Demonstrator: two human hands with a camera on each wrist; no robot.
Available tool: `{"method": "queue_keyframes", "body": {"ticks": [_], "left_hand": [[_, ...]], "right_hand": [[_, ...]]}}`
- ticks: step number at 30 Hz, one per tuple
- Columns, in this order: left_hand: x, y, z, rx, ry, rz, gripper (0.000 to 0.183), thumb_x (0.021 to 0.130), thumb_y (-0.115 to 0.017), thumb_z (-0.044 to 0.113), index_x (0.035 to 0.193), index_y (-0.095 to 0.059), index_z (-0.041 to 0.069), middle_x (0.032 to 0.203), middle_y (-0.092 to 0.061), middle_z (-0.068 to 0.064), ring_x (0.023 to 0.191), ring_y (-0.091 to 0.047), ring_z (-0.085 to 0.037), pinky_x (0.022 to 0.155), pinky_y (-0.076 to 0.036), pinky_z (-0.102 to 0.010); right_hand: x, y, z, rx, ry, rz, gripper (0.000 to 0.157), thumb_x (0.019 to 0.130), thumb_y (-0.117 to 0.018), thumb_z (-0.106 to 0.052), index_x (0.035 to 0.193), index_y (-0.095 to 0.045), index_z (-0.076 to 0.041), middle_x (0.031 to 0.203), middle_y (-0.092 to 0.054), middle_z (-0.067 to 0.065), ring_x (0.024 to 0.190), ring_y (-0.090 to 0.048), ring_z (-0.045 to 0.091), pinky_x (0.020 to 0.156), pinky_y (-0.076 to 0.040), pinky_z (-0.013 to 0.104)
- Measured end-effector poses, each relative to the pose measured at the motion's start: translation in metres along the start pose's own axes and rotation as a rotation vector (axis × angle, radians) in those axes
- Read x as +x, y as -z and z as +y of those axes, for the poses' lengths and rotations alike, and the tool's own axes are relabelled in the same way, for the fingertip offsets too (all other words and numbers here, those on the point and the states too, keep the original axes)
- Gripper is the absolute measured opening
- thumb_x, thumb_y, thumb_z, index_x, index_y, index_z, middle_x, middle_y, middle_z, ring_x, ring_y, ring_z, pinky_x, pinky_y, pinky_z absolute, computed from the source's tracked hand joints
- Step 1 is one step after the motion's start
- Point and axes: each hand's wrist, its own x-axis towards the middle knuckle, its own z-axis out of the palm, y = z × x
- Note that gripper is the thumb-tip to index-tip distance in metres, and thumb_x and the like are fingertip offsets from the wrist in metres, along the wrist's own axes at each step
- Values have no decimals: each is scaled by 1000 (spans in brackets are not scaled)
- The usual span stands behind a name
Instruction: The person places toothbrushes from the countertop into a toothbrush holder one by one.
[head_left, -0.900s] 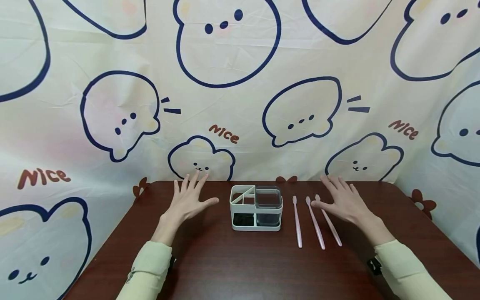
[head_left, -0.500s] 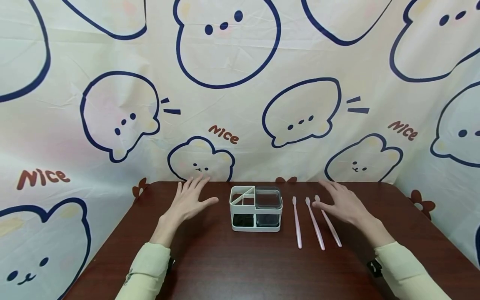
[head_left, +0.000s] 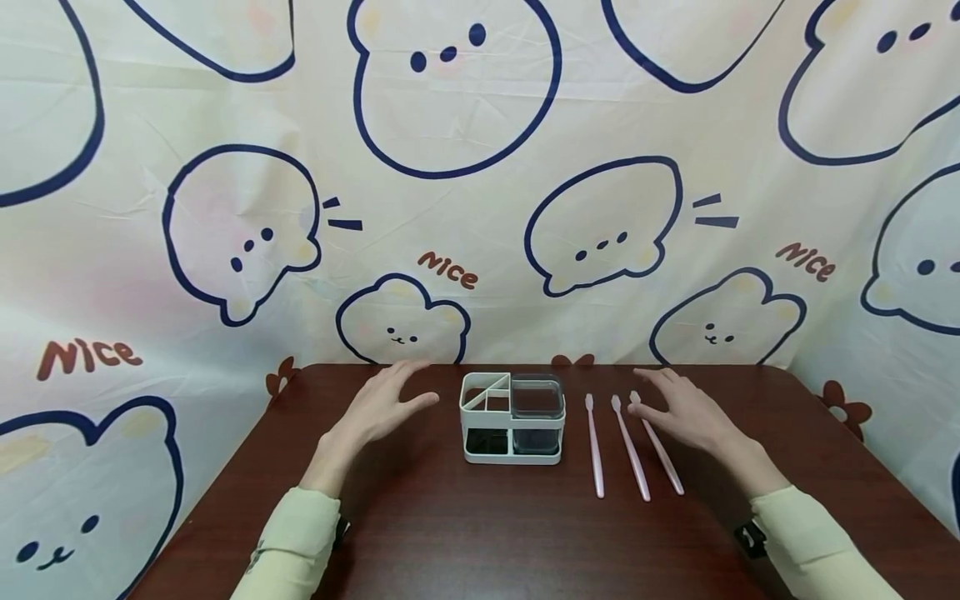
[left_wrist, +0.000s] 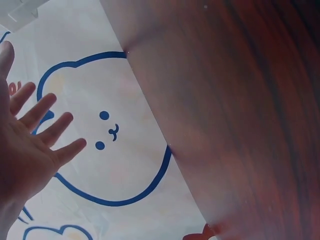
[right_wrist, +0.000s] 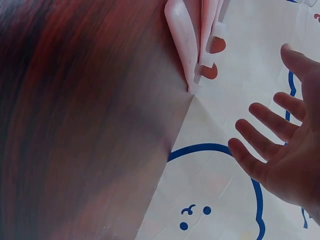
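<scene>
A white toothbrush holder (head_left: 512, 417) with a dark clear cup in its right half stands mid-table. To its right lie three pink toothbrushes (head_left: 594, 446) (head_left: 630, 447) (head_left: 657, 443) side by side; they also show in the right wrist view (right_wrist: 184, 35). My left hand (head_left: 382, 404) hovers open, fingers spread, left of the holder, holding nothing (left_wrist: 30, 145). On the other side my right hand (head_left: 686, 408) hovers open just right of the toothbrushes, its thumb near the head of the rightmost one (right_wrist: 280, 150).
The dark wooden table (head_left: 480, 533) ends at a hanging cloth backdrop (head_left: 480, 183) with bear drawings right behind the hands. Both arms wear pale green sleeves (head_left: 292, 542).
Both hands have lowered and flattened toward the table, fingers pointing more forward. The holder and toothbrushes have stayed put.
</scene>
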Motion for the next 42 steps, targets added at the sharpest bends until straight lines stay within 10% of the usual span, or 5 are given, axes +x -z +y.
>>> {"method": "queue_keyframes", "body": {"ticks": [16, 42], "left_hand": [[-4, -6, 10, -202, 48, -70, 76, 82, -60, 73, 146, -44, 36, 153, -44, 1, 141, -42, -27, 111, -36, -60], [-1, -25, 32, -309, -21, -174, 82, 80, -72, 63, 150, -32, 44, 151, -45, 6, 141, -42, -23, 112, -36, -59]], "right_hand": [[2, -1, 4, 209, 29, -19, 60, 95, -66, -39, 140, -50, -2, 115, -63, 17, 96, -61, 22, 79, -52, 40], [-5, -6, 21, 318, -34, -201, 58, 94, -68, -34, 143, -50, -8, 122, -62, 16, 94, -58, 21, 77, -50, 35]]}}
